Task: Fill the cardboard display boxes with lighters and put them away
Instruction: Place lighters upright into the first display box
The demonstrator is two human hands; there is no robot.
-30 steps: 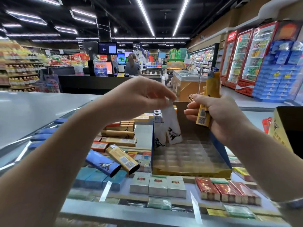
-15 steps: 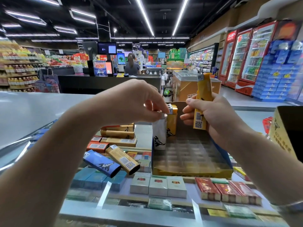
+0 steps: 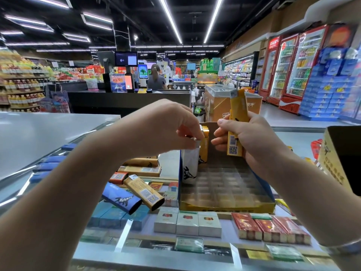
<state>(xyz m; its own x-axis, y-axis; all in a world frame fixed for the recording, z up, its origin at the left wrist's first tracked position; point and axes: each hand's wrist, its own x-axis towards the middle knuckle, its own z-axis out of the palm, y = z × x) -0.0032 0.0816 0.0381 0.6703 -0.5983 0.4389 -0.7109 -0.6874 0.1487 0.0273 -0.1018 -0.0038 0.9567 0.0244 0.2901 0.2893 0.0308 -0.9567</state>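
A white lighter (image 3: 190,163) is pinched by the left hand (image 3: 172,126) into the display box (image 3: 224,192) back-left corner, while yellow spares (image 3: 235,130) are gripped by the right hand (image 3: 248,137), ready to go next.

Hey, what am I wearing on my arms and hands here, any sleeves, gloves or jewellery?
Both forearms are bare, with no sleeves in view. The left hand and the right hand wear no gloves, and no rings show on the visible fingers. At the right wrist a smooth silver-coloured bangle circles the arm. Nothing shows on the left wrist.
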